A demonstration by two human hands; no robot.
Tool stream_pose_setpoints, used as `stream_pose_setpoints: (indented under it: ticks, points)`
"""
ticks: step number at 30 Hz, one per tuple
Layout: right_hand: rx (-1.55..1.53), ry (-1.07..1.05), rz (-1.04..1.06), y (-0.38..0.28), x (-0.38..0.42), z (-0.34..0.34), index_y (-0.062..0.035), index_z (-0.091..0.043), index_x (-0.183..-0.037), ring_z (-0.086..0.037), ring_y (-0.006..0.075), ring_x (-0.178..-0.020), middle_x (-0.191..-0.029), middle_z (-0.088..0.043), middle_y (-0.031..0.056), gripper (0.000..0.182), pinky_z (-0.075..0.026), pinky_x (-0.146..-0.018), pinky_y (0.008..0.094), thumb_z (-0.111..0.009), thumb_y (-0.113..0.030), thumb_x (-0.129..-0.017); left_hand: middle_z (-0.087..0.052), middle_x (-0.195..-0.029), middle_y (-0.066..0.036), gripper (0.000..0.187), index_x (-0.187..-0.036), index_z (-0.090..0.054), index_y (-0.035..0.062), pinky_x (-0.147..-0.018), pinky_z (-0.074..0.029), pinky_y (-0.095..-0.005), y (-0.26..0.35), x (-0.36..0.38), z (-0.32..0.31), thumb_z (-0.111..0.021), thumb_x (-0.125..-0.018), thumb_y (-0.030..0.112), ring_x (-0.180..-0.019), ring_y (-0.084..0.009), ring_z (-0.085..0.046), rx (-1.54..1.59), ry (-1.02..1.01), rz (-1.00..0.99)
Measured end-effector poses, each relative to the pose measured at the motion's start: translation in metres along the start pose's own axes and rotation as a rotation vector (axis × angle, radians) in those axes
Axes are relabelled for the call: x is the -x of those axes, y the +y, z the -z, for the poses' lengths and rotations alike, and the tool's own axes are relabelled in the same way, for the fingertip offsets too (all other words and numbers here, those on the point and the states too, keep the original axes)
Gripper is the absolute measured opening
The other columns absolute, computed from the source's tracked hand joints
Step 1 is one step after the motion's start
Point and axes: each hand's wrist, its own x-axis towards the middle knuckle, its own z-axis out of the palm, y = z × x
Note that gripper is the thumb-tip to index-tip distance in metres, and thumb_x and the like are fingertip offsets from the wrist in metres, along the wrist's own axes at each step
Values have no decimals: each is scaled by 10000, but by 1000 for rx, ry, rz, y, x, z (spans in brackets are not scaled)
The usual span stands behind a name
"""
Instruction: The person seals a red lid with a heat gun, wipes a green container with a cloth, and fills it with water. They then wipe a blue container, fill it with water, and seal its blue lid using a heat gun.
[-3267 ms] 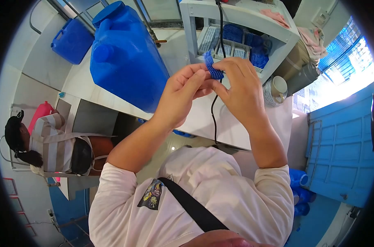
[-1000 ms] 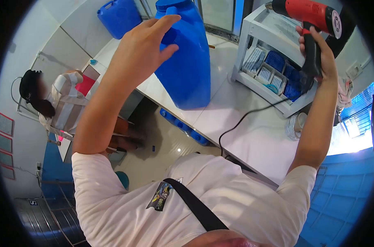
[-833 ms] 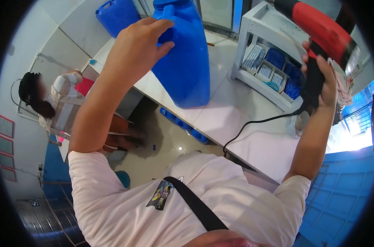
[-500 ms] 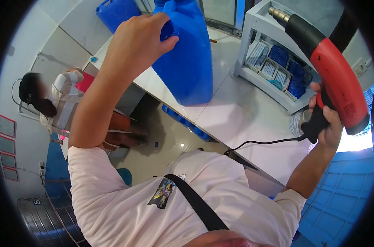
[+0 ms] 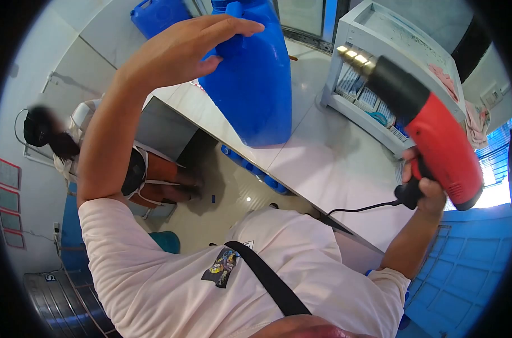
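Note:
A large blue jug stands upright on the white countertop, its top cut off by the upper edge of the view. My left hand is beside the jug's upper part, fingers stretched out across it and thumb apart; whether they touch is unclear. In my right hand is a red and black heat gun, gripped by its handle. Its metal nozzle points to the upper left, to the right of the jug and apart from it. A black cord runs from the handle.
A second blue container is at the upper left. Behind the heat gun stands a white shelf unit holding baskets. Another person is at the left. Blue items lie below the counter's edge; a teal bin is lower down.
My left hand has loosened from the jug's handle area, its fingers now extended. The heat gun has moved left and down in my right hand. The other person has shifted.

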Motion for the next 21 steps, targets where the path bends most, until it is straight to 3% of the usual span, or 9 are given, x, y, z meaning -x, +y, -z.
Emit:
stream_pose_setpoints:
  ticks: [2, 9, 11, 13, 14, 16, 19, 21]
  points:
    - [22, -135, -44, 19, 3, -2, 115, -498, -1352, -644, 201, -731, -1118, -667, 215, 800, -525, -650, 304, -765, -335, -747, -655, -1299, -59, 743, -1451, -507, 196, -990, -542, -389, -1, 0, 1, -713, -793, -81, -1197, -296, -623, 29, -2, -24]
    - [-210, -241, -73, 29, -25, -69, 103, -501, -1372, -661, 236, -747, -1186, -662, 253, 767, -535, -703, 354, -742, -255, -738, -687, -1244, -74, 783, -1481, -467, 199, -945, -546, -402, -5, -1, -1, -782, -788, 15, -1161, -299, -643, 40, 42, -18]
    - [-277, -273, -32, 30, -32, -71, 75, -578, -1304, -649, 212, -807, -1186, -669, 211, 589, -529, -710, 346, -653, -132, -757, -695, -1231, -88, 810, -1490, -454, 199, -928, -548, -403, -6, 1, -4, -817, -779, 60, -1149, -303, -651, 40, 70, 1]
    - [-304, -247, -38, 32, -31, -67, 75, -569, -1319, -649, 214, -799, -1186, -668, 217, 603, -530, -707, 347, -659, -136, -761, -709, -1089, -95, 897, -1507, -432, 194, -863, -551, -385, -1, 7, -7, -879, -732, 130, -1012, -294, -681, 14, 173, 75]
    - [-331, -217, -46, 34, -30, -63, 75, -560, -1334, -650, 217, -791, -1186, -666, 222, 618, -530, -703, 349, -666, -141, -765, -709, -1089, -95, 897, -1507, -432, 194, -863, -551, -385, 0, 11, -6, -879, -732, 130, -1012, -294, -681, 12, 173, 79]
    - [-309, -212, -78, 37, -27, -53, 82, -524, -1362, -662, 226, -774, -1184, -664, 240, 692, -535, -696, 346, -697, -179, -745, -664, -936, -73, 962, -1519, -413, 188, -803, -549, -370, 2, 19, -2, -906, -696, 136, -862, -259, -659, 93, 115, 208]
    - [-284, -225, -108, 47, -21, -50, 90, -483, -1394, -676, 239, -760, -1181, -663, 258, 773, -542, -688, 343, -728, -217, -728, -654, -884, -87, 956, -1534, -357, 209, -731, -538, -404, 3, 25, 0, -892, -742, 220, -831, -284, -663, 116, 64, 244]
    - [-284, -242, -106, 48, -20, -53, 90, -478, -1398, -678, 242, -764, -1180, -662, 259, 776, -544, -689, 342, -728, -215, -730, -633, -877, -68, 983, -1542, -361, 207, -745, -541, -374, 4, 26, 0, -899, -719, 167, -803, -250, -634, 115, 56, 280]
